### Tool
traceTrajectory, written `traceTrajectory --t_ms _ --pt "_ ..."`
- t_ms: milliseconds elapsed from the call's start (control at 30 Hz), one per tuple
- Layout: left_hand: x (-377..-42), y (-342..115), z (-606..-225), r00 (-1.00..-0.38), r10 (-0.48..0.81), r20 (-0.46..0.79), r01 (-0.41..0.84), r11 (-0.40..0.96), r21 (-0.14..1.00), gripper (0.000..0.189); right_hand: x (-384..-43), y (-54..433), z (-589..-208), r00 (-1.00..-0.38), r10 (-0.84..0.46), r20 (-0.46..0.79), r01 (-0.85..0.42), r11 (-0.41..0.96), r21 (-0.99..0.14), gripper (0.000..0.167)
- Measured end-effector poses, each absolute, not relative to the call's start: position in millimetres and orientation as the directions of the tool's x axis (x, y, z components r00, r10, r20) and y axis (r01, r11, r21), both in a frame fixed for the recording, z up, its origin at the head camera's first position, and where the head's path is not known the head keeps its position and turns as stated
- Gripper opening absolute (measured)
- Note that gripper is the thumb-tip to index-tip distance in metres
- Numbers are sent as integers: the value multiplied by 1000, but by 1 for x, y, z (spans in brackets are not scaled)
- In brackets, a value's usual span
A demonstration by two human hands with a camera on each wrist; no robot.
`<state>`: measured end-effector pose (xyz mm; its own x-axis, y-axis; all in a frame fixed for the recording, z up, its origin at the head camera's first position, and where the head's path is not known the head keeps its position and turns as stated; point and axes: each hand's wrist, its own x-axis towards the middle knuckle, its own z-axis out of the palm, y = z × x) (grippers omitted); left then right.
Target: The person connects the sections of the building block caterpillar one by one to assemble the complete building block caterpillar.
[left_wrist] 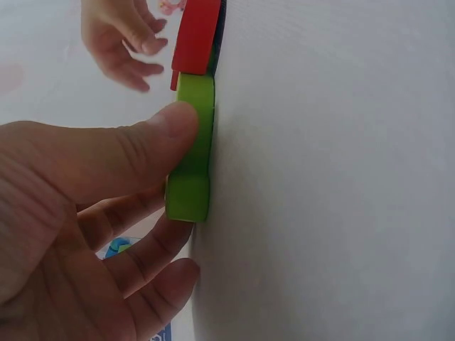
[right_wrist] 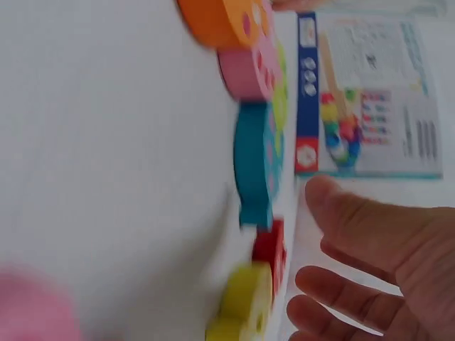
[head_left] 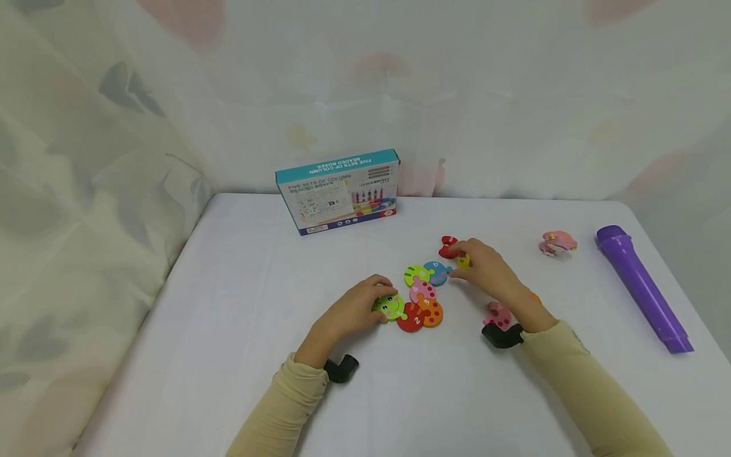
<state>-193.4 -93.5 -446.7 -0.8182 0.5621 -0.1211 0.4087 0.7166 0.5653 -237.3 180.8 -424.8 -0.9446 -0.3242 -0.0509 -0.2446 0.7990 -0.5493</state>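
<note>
Thumb and fingers of my left hand pinch the green smiling-face puzzle piece at its edge, flat on the table. Linked to it runs a curved chain of round numbered pieces: red 2, orange 3, pink, light green and blue 6. My right hand hovers just right of the blue piece, fingers parted and nothing between them. Close by its fingertips lie a loose red piece and a yellow piece, partly hidden by the hand in the head view.
Under the right forearm lie a pink piece and a mostly hidden orange one. A bead-set box stands at the back. On the right are a small pink figurine and a long purple tube.
</note>
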Motion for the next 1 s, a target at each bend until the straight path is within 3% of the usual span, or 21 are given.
traceTrajectory --t_ms 467,767,1000 --pt "-193 -96 -449 -822 557 -117 411 722 556 49 -213 233 -423 -970 -207 -127 -121 864 -489 52" --pt "-193 -97 -446 -825 553 -117 402 719 567 49 -177 243 -419 -960 -263 -99 -189 864 -466 50" --pt "-195 -95 -449 -821 560 -117 402 710 579 48 -185 239 -422 -961 -265 -82 -202 871 -447 50"
